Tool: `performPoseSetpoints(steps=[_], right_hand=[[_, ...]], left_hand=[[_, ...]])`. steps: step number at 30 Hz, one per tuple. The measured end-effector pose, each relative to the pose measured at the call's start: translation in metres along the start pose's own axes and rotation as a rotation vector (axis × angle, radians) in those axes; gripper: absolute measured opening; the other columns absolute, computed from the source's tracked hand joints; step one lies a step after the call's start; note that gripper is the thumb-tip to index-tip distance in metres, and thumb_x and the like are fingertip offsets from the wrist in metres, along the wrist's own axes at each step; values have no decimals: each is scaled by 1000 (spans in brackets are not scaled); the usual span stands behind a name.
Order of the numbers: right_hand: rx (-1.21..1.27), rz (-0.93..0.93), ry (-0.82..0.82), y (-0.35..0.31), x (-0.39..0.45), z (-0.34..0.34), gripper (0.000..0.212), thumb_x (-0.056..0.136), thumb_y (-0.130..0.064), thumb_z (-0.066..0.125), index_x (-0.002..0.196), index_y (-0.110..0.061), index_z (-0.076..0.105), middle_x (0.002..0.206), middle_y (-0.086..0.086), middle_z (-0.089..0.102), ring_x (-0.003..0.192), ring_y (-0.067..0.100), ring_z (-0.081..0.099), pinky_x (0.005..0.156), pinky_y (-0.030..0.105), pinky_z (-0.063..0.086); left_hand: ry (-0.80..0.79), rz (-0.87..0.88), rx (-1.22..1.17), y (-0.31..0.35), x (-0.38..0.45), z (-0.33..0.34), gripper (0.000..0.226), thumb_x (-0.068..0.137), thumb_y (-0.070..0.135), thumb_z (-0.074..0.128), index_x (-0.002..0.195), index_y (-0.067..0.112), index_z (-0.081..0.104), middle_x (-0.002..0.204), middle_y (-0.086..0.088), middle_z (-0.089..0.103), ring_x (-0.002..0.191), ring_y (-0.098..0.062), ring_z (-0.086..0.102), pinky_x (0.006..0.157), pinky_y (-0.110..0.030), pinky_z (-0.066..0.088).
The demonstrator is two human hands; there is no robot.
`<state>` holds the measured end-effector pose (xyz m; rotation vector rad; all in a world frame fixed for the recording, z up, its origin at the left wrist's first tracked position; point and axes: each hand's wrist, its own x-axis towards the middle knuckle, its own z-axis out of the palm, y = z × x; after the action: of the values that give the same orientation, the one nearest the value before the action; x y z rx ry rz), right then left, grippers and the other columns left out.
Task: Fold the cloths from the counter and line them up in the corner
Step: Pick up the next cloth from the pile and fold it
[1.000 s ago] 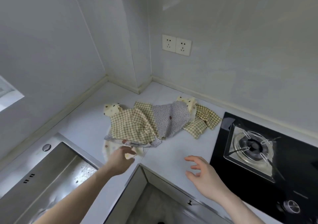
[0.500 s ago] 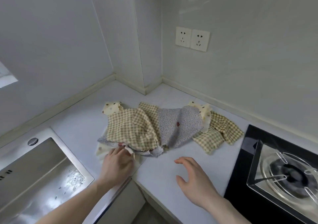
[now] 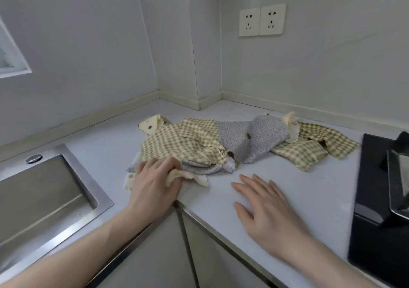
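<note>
**A:** So where were the cloths [image 3: 221,146] sitting at that point? Looked like one big heap to me.

**B:** Pretty much. They lay rumpled and overlapping in the middle of the counter [image 3: 276,190], short of the back corner [image 3: 199,104], none folded. A checked cloth [image 3: 186,146] was draped over the left side, a grey flowery one [image 3: 252,141] over the middle, another checked piece [image 3: 309,148] trailing toward the stove [image 3: 376,199].

**A:** And your left hand [image 3: 152,181]?

**B:** You had its fingers curled round the cream cloth [image 3: 190,177] at the near bottom edge of the pile, bunching it. I'd guess you picked that one because its edge stuck out from under the rest, so it could be dragged free without lifting everything.

**A:** Right hand [image 3: 265,208] wasn't doing much?

**B:** Nope, fingers straight and spread, holding nothing, low over the bare counter just in front of the heap. Can't tell if the palm actually touched. Probably parked there since that clear patch is the obvious folding spot.

**A:** Sink [image 3: 44,199] in the way?

**B:** It sat just left of your wrist, so a loose cloth could slide in.
</note>
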<state>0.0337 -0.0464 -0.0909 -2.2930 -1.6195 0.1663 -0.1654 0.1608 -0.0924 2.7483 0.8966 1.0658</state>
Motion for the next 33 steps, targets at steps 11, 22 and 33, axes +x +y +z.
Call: performPoseSetpoints(steps=[11,22,33], right_hand=[[148,179,196,-28,-48,-3,44,100,-38,52,141,-26,55,148,-12,48,137,10,46,116,25,32],[461,296,296,-69,-129,-79,57,90,-47,72,140,-35,49,132,-17,56,123,7,54,96,25,46],[818,271,269,-58,-186,-142,81,74,-66,81,145,-41,51,131,-16,67,122,4,63,100,33,49]], left_hand=[[94,62,-56,29,34,-53,25,93,28,49,106,26,70,106,9,70,105,-25,62,92,-40,38],[190,223,-142,135,70,-175,19,100,36,52,100,33,70,87,12,73,82,-18,67,69,-35,54],[-367,253,-691,222,36,-201,36,107,32,47,78,13,54,64,3,49,66,-16,52,64,-31,42]])
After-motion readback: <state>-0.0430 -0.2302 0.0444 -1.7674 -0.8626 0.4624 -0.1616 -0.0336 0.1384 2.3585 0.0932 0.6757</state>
